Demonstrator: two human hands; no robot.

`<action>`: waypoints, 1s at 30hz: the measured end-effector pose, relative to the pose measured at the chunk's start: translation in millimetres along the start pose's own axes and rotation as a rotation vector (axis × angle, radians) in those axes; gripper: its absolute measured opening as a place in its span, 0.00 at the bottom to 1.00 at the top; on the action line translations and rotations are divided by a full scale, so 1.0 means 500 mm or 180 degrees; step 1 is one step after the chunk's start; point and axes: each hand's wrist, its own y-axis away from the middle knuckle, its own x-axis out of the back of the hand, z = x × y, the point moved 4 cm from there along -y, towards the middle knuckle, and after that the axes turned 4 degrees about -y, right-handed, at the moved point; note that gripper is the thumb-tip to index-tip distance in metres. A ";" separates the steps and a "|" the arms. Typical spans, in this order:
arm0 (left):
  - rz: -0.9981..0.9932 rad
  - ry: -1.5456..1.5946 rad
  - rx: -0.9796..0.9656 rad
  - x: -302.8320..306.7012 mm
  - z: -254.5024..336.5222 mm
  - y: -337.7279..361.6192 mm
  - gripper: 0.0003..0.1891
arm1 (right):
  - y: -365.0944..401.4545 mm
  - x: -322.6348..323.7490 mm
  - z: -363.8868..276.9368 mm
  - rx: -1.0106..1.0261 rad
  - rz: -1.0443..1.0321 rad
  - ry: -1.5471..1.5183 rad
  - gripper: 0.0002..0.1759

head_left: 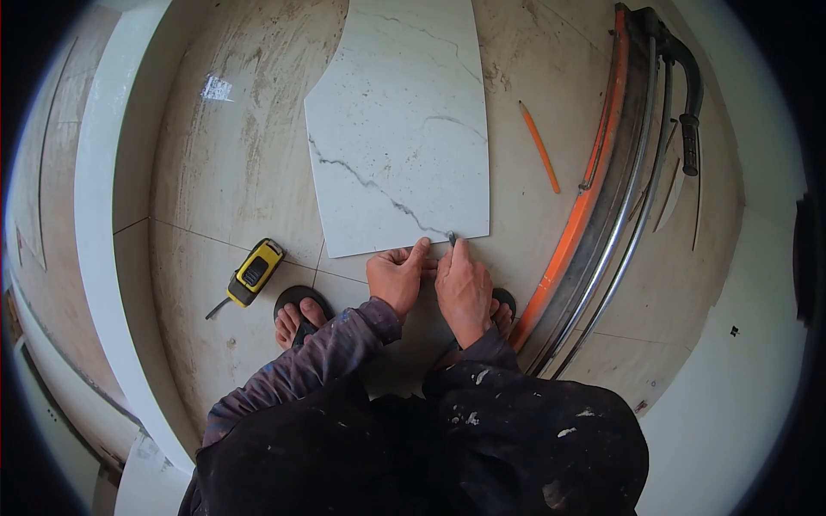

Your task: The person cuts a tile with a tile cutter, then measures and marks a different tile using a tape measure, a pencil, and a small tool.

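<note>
A white marble-patterned tile (404,129) with grey veins lies on the floor, its upper left side cut in a curve. At its near edge my left hand (397,277) is closed, thumb and fingers pinched at the rim; whatever it grips there is too small to name. Just right of it, my right hand (465,288) is closed around a small dark tool (453,238), whose tip rests at the tile's near edge beside the end of a grey vein. The two hands are almost touching.
An orange pencil (539,148) lies right of the tile. Beyond it stretches a long orange tile cutter (572,232) with metal rails and a black handle. A yellow tape measure (255,272) sits at the left, near my sandalled foot (299,320). White walls border both sides.
</note>
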 end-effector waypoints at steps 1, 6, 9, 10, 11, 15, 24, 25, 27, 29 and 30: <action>0.0003 -0.0022 0.0030 -0.001 0.002 0.004 0.18 | -0.002 0.001 -0.003 0.0044 0.0043 -0.0051 0.12; 0.0041 -0.0035 0.0064 0.000 0.000 0.004 0.18 | 0.007 -0.007 0.006 -0.0001 0.0024 0.0024 0.13; 0.0002 -0.0013 0.0062 0.000 -0.002 0.003 0.18 | 0.002 -0.017 0.015 0.0289 0.0341 0.0042 0.11; -0.0007 0.0001 0.0061 -0.001 -0.002 0.003 0.18 | -0.001 -0.019 0.015 0.0316 0.0367 -0.0007 0.11; -0.0013 -0.0003 0.0071 -0.002 -0.005 0.007 0.18 | 0.000 -0.020 0.015 0.0341 0.0392 -0.0063 0.11; 0.0041 -0.0056 -0.0053 0.001 -0.009 -0.002 0.18 | 0.001 -0.016 0.008 0.0090 0.0154 -0.0279 0.13; 0.0048 -0.0043 -0.0048 0.002 0.001 -0.001 0.20 | -0.001 -0.028 0.010 0.0300 0.0374 -0.0181 0.11; 0.0042 -0.0063 -0.0060 0.000 -0.002 0.004 0.20 | 0.000 -0.028 0.010 0.0349 0.0455 -0.0193 0.11; 0.0053 -0.0085 0.0007 0.000 -0.005 0.008 0.20 | 0.008 -0.027 0.017 0.0347 0.0534 -0.0189 0.11; 0.0039 -0.0110 0.0003 -0.002 -0.003 0.002 0.20 | 0.005 -0.026 0.016 0.0419 0.0540 -0.0142 0.12; 0.0025 -0.0157 0.0036 0.000 -0.009 0.003 0.20 | 0.012 -0.023 0.018 0.0404 0.0543 -0.0144 0.12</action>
